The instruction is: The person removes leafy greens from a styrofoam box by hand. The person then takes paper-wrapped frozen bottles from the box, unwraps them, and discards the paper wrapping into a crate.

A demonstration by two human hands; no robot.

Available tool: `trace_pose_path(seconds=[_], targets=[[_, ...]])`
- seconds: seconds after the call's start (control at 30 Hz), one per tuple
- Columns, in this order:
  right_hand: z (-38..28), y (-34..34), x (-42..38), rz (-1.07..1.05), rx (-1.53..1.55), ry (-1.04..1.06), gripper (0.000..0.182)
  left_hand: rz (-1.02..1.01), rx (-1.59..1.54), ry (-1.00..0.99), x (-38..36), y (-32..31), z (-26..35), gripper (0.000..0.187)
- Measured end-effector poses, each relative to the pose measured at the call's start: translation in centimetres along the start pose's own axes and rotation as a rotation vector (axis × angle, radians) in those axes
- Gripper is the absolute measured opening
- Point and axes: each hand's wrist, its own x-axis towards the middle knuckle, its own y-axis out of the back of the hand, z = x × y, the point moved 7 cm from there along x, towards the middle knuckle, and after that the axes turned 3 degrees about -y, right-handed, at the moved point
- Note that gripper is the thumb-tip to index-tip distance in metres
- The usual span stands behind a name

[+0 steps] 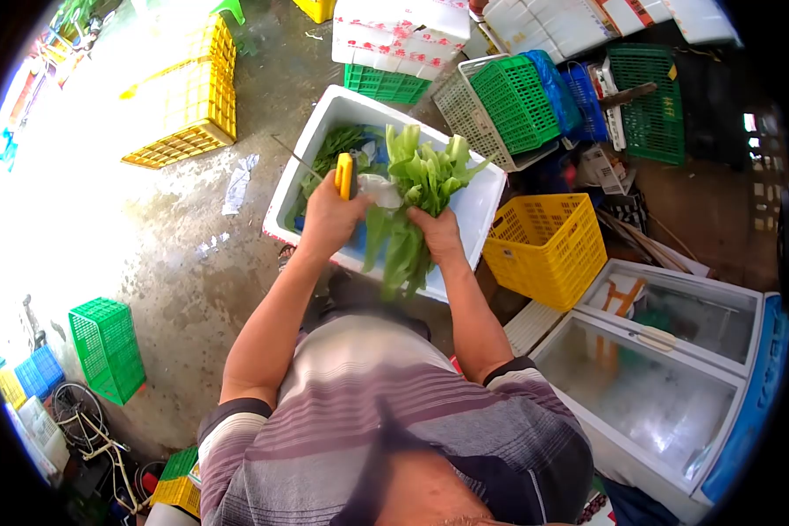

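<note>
My left hand (331,215) is closed round a tool with a yellow handle (344,175); a thin dark strip like a blade sticks out at the far left of the fist. My right hand (437,235) grips a bunch of leafy greens (421,175) near its middle, leaves fanning upward and others hanging down. Between the two hands, a pale whitish piece (379,190) lies against the greens. Both hands are over a white foam box (486,188), where more dark green leaves (340,145) lie at the left.
A yellow crate (548,250) stands right of the box, beside a glass-topped chest freezer (649,386). Green baskets (515,101) and a lidded foam box (401,35) are behind. On the wet floor at left are a yellow crate (188,92) and a green crate (107,351).
</note>
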Motion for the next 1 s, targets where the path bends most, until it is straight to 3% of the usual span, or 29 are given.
trace_pose_path(seconds=[0.2,0.33,0.43,0.53,0.63,0.77,0.87,1.0], targets=[[0.5,-0.9,-0.5,0.013,0.015,0.039,0.039,0.033,0.278,-0.072,0.5,-2.2,-0.5,0.039],[4.3,0.1,0.2,-0.072,0.157,-0.108,0.056,0.063,0.077,0.009,0.6,-1.1,-1.9,0.035],[5.6,-0.4,0.4,-0.188,0.421,-0.160,0.059,0.043,-0.070,0.023,0.6,0.0,-0.7,0.026],[6.0,-0.8,0.2,-0.243,0.582,-0.257,0.047,0.052,-0.179,0.011,0.7,1.3,1.1,0.021],[6.7,-0.5,0.3,-0.291,0.681,-0.323,0.055,0.094,-0.190,0.014,1.2,2.7,1.1,0.026],[5.5,0.3,-0.2,-0.311,0.759,-0.301,0.067,-0.065,0.014,0.107,1.9,1.0,0.4,0.026],[5.7,2.6,-0.6,-0.274,0.794,-0.294,0.072,-0.126,0.196,0.056,2.4,0.3,-0.7,0.027],[5.0,6.0,-1.4,-0.167,0.932,-0.251,0.066,-0.135,0.320,0.101,2.4,2.2,-1.9,0.029]])
